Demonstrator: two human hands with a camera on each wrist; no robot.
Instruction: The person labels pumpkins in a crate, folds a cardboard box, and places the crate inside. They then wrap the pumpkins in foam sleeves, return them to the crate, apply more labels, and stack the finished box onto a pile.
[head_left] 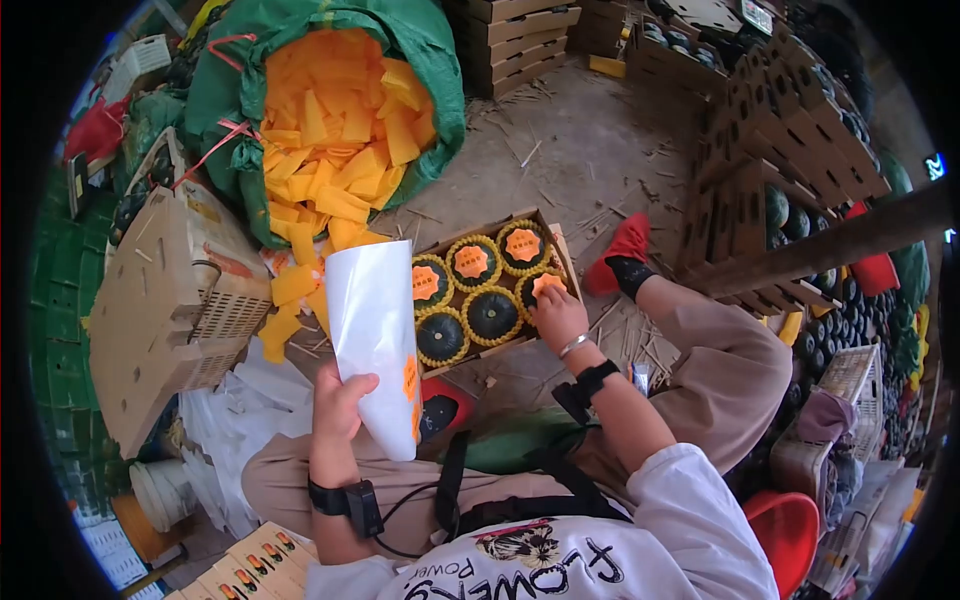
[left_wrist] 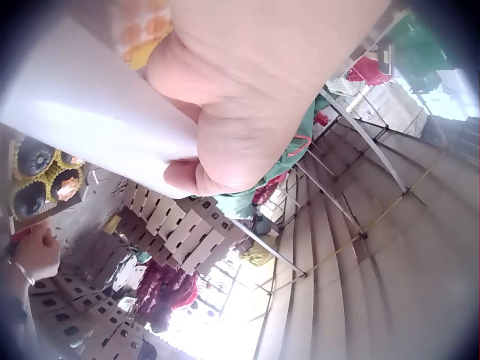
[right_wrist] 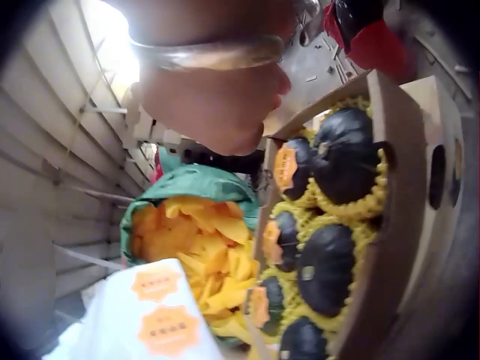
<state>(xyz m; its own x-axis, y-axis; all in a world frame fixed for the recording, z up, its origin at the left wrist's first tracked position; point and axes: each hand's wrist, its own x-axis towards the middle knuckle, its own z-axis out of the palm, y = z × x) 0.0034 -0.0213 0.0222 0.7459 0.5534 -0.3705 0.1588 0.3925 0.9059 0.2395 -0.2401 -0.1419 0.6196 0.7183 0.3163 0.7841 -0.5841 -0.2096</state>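
My left hand grips a curved white sheet of stickers, thumb on its face; orange stickers show on its other side in the right wrist view. An open cardboard box of dark green squashes in yellow foam nets lies in front of me. The back-row squashes bear orange, star-edged stickers. My right hand is over the front-right squash, its fingertips pinching an orange sticker. Two other front-row squashes show bare tops.
A green sack spilling orange-yellow slips stands at the back left. Left of it, a cardboard sheet leans on a plastic crate. Stacked boxes and a slanting pole are to the right.
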